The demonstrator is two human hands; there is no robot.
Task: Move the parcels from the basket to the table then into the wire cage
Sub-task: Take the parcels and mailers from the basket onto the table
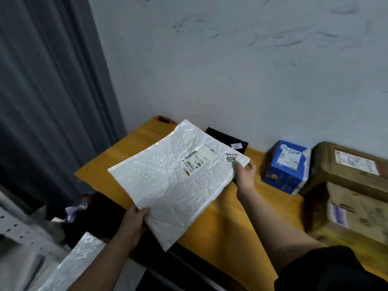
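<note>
Grey-white scuffed wall [231, 59] behind, dark grey curtain [48, 91] on the left. Yellow wooden table [222, 227] ran from the curtain toward the right.

White padded mailer [172, 181] was held flat and slightly tilted above the table's left half, label side up, with a shipping label [196, 160] and a sticker reading "3020" [231, 158] near its far right corner. Left hand [134, 221] gripped the mailer's near edge, thumb on top, fingers under. Right hand [244, 175] pinched the far right corner, thumb on top beside the sticker. Whether the mailer's underside touched the table, can't tell.

On the table: black flat parcel [226, 138] against the wall, partly hidden by the mailer; blue box [286, 166] right of it; brown taped cartons [352, 185] stacked at the right edge, just beside the blue box. Small orange-and-black object [165, 119] lay at the far left corner; too small to identify.

Second white mailer [77, 263] lay bottom left, below table level. Blurry white perforated panel [14, 229] at far left. Dark sleeve [327, 269] on the right arm.
</note>
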